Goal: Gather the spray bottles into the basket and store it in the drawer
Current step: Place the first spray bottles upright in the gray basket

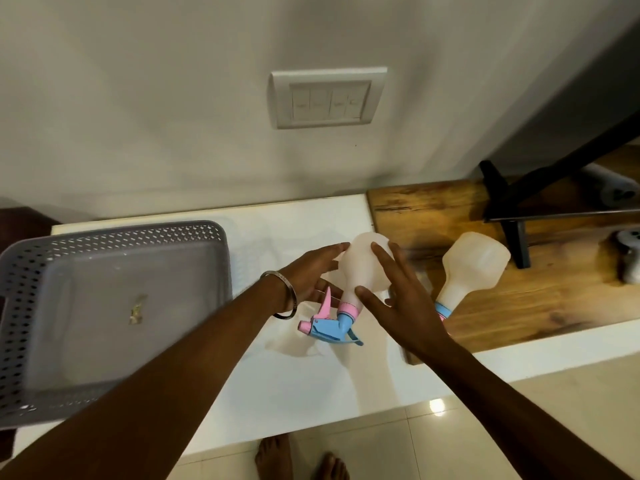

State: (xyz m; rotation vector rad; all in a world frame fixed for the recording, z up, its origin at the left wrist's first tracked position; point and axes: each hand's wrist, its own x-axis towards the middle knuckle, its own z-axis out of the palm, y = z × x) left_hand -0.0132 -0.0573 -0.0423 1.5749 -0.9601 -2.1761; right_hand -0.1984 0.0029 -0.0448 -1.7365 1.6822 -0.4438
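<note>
both hands, left hand (308, 271) and right hand (398, 299), around a translucent spray bottle (363, 268) over the white counter (311, 375), fingers straight and spread against its sides. second spray bottle (471, 268) lying on the wooden board (433, 209); grey basket (214, 258) at left.

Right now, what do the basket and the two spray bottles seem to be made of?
The basket looks like grey moulded plastic: its walls have regular punched holes. The near spray bottle and the far spray bottle look like translucent matte plastic, milky white.

No legible text or labels anywhere.
</note>
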